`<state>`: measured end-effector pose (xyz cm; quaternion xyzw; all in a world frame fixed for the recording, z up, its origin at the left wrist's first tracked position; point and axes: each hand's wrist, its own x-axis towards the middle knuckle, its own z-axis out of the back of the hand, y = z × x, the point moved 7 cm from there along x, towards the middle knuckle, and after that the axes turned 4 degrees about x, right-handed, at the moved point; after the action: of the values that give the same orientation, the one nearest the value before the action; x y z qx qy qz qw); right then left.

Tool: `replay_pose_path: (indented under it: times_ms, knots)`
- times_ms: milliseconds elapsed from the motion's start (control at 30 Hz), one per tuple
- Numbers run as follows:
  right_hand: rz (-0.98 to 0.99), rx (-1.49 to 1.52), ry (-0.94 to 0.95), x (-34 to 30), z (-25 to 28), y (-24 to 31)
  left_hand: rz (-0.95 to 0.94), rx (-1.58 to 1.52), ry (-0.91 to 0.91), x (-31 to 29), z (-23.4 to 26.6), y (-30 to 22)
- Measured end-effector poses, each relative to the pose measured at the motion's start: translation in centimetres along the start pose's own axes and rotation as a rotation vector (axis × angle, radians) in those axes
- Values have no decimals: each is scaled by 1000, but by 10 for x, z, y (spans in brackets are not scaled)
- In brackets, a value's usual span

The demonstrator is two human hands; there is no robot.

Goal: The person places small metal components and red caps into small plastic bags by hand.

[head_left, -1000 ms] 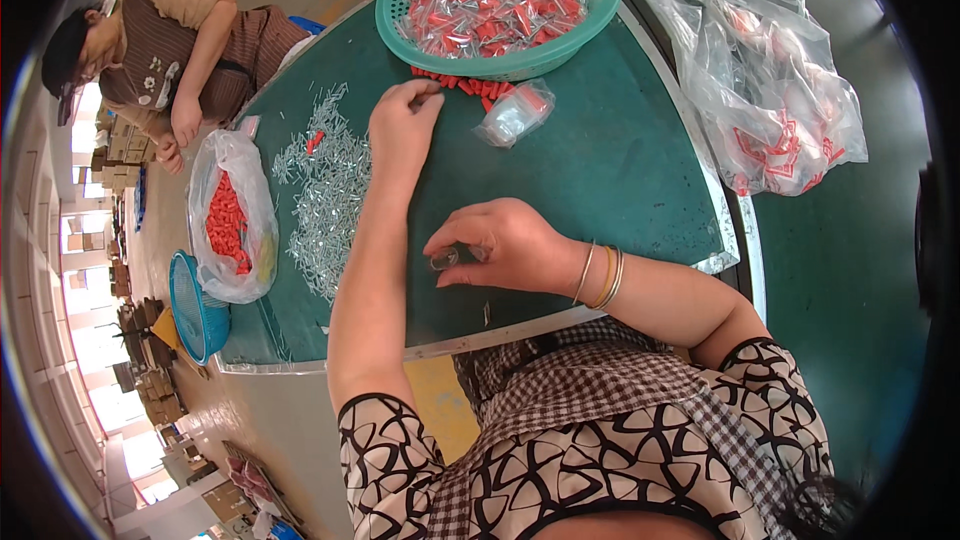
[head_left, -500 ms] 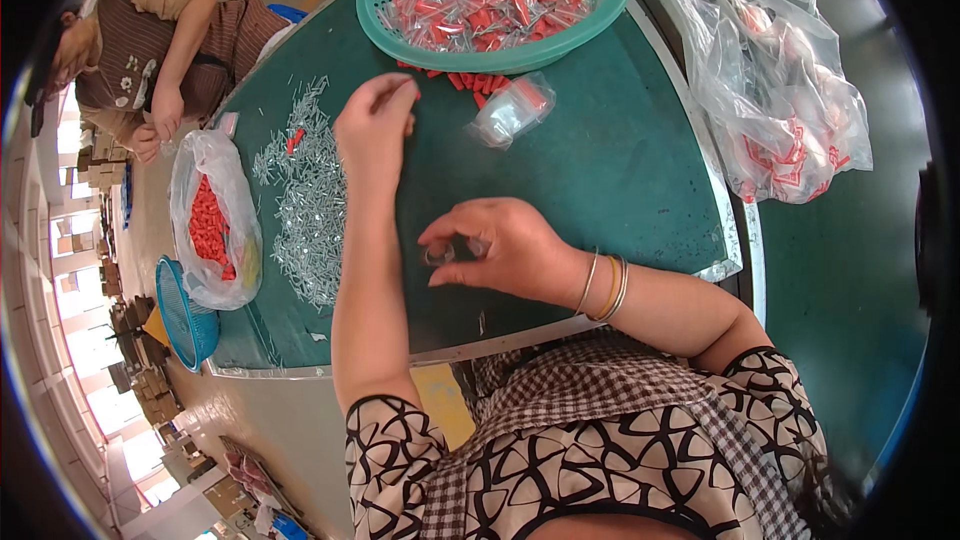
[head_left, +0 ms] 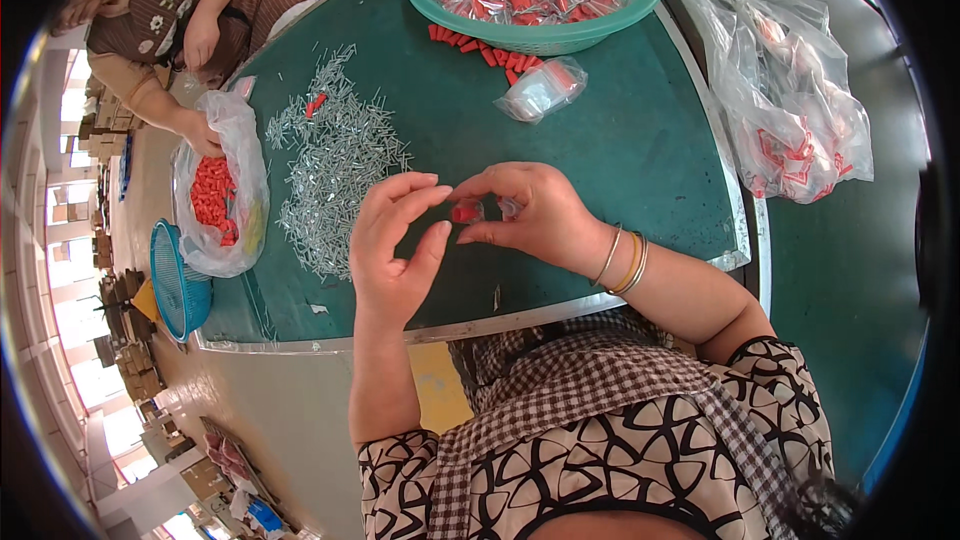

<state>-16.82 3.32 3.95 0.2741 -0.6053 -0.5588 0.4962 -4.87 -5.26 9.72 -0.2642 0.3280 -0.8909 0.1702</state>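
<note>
My right hand (head_left: 540,212) pinches a small clear plastic bag (head_left: 511,208) above the green tabletop; a red plastic piece (head_left: 466,212) shows at its left end. Facing it, my left hand (head_left: 392,248) has thumb and fingers apart, with nothing visible between them. Its fingertips are close to the bag's left end; whether they touch I cannot tell. Left of my left hand spreads a heap of thin silvery screws or nails (head_left: 335,170), with a red piece (head_left: 316,104) on top. Several loose red pieces (head_left: 490,55) lie beyond my hands, beside a stack of clear bags (head_left: 543,90).
A green basket (head_left: 535,40) of filled bags stands at the far edge. On the left are a white plastic bag (head_left: 245,155) of red pieces and a blue basket (head_left: 170,280). A co-worker's hand (head_left: 203,132) reaches into that bag. A knotted carrier bag (head_left: 790,90) lies right.
My left hand has come back from near the loose red pieces to my right hand, its fingers spreading. A red piece now shows at the small bag. The co-worker's hand has moved into the white bag.
</note>
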Motion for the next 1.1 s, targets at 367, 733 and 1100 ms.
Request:
replay_pose_path:
  times_ms: [367,733,1100]
  knots:
    - [-32,-31,33,-1,0,-2,-115,179,310,7,-24,3]
    - [-146,175,133,1,-5,-3,-90,128,395,0,-32,18]
    - [-406,665,147,-4,-6,-29,42,-303,344,19,-22,11]
